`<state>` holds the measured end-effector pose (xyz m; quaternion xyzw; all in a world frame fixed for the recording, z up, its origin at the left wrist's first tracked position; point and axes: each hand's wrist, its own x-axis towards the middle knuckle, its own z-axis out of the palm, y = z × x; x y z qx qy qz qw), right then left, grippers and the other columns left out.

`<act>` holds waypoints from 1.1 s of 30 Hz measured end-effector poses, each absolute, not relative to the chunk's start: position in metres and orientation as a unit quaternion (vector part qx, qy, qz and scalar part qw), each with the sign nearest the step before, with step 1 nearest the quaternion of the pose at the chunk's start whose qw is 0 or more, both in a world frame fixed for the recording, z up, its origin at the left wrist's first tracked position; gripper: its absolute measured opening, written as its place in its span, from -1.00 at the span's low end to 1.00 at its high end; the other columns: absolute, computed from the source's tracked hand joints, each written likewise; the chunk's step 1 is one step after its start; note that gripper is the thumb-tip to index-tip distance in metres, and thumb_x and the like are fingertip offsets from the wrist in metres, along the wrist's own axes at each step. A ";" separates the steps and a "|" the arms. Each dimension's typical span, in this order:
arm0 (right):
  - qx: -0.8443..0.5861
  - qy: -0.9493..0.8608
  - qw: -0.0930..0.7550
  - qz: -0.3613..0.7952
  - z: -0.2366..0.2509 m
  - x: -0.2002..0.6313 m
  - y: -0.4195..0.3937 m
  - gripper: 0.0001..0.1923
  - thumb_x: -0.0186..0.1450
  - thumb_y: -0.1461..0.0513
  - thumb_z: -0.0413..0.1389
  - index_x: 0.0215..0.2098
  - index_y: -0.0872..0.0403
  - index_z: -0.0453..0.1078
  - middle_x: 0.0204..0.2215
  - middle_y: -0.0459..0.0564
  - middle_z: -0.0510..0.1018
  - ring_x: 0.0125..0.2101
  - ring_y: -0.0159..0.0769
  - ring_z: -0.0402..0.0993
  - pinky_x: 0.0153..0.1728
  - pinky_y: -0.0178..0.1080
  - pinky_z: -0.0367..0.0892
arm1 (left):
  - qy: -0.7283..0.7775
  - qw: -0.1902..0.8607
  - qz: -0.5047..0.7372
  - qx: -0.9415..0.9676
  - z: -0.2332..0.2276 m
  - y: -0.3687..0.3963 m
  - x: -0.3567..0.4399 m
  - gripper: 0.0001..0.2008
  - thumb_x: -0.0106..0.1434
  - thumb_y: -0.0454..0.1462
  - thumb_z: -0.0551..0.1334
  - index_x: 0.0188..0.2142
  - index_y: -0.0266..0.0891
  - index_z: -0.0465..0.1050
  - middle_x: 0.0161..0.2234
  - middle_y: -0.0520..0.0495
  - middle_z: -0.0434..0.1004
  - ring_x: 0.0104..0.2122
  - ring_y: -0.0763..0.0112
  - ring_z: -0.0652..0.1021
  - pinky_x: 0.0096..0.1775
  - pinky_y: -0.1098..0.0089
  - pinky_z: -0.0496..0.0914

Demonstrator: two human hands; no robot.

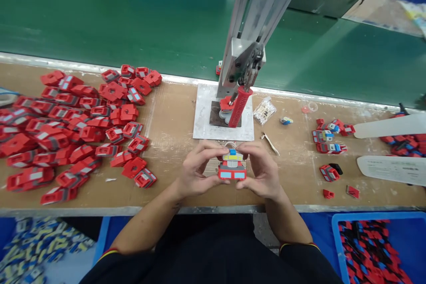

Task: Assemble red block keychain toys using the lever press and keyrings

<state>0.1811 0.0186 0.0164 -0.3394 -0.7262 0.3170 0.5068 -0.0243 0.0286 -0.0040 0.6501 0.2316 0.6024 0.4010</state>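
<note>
Between my two hands is a red toy vehicle body (232, 172) with light-blue windows, a grey band and a white-yellow-blue piece on top. My left hand (203, 166) grips its left side with thumb and fingers. On the opposite side my right hand (261, 168) holds it the same way. Just beyond my hands stands a hand press (248, 69) with a red handle (240, 107). A red part (227, 103) sits under the press, on a dark pad over a metal base plate (202, 117).
Many red toy bodies (83, 120) are heaped at the left. On the right lie a few assembled pieces (331, 147) beside white strips (392, 125). Cotton swabs (264, 110) lie near the press. Blue bins (336, 230) of parts flank me below; a green belt (116, 22) runs behind.
</note>
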 end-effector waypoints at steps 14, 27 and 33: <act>-0.425 -0.697 0.541 0.201 0.014 0.222 0.036 -0.87 0.42 0.11 0.25 -0.17 -0.04 0.61 -0.29 0.00 0.65 -0.27 -0.21 0.60 -0.35 -0.18 0.46 | 0.248 0.624 0.600 0.435 -0.020 0.040 -0.037 -0.46 0.29 -0.14 0.46 0.23 0.02 0.41 0.06 -0.14 0.57 -0.02 0.19 0.70 -0.08 0.27 0.66; -0.458 -0.671 0.550 0.194 0.010 0.230 0.040 -0.95 0.39 0.21 0.28 -0.20 -0.04 0.62 -0.29 -0.04 0.65 -0.29 -0.25 0.57 -0.30 -0.20 0.42 | 0.270 0.686 0.578 0.349 -0.016 0.043 -0.039 -0.48 0.19 -0.04 0.53 0.03 -0.06 0.39 0.02 -0.13 0.59 -0.21 0.40 0.63 -0.31 0.44 0.49; -0.482 -0.653 0.556 0.179 0.008 0.234 0.042 -0.93 0.41 0.18 0.27 -0.24 -0.04 0.60 -0.34 -0.06 0.62 -0.32 -0.27 0.54 -0.31 -0.19 0.39 | 0.294 0.726 0.579 0.226 0.003 0.042 -0.037 -0.48 0.03 -0.18 0.60 -0.08 -0.11 0.45 -0.10 -0.03 0.58 -0.26 0.47 0.60 -0.31 0.52 0.45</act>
